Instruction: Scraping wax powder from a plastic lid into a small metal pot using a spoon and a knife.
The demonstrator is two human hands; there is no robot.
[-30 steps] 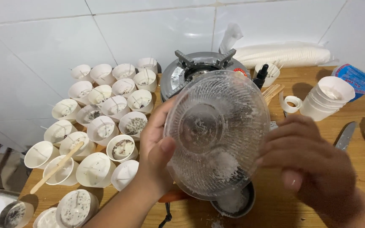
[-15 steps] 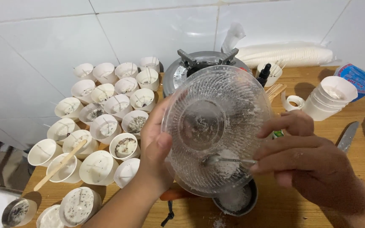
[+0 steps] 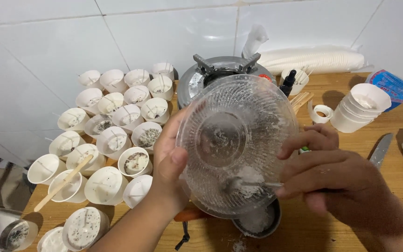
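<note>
Glass bowl (image 3: 236,144) tilted over small pot (image 3: 257,219) | left hand (image 3: 171,170) gripping rim | right hand (image 3: 336,179) pinching spoon (image 3: 248,184) inside | paper cups (image 3: 113,135) crowd counter's (image 3: 346,233) left edge

Your left hand (image 3: 171,170) tilts a clear glass bowl (image 3: 237,144) over a small pot (image 3: 257,220); your right hand (image 3: 336,179) scrapes inside it with a spoon (image 3: 239,183).

Wooden bench (image 3: 397,186) against the white tiled wall, and it's crowded. On the left, a big cluster of white paper cups (image 3: 117,121), a wooden stick (image 3: 64,183) lying across two of them. At the back, a gas burner (image 3: 220,70). On the right, a stack of white cups (image 3: 360,109), a tape roll (image 3: 322,113) and a knife (image 3: 381,149).
</note>
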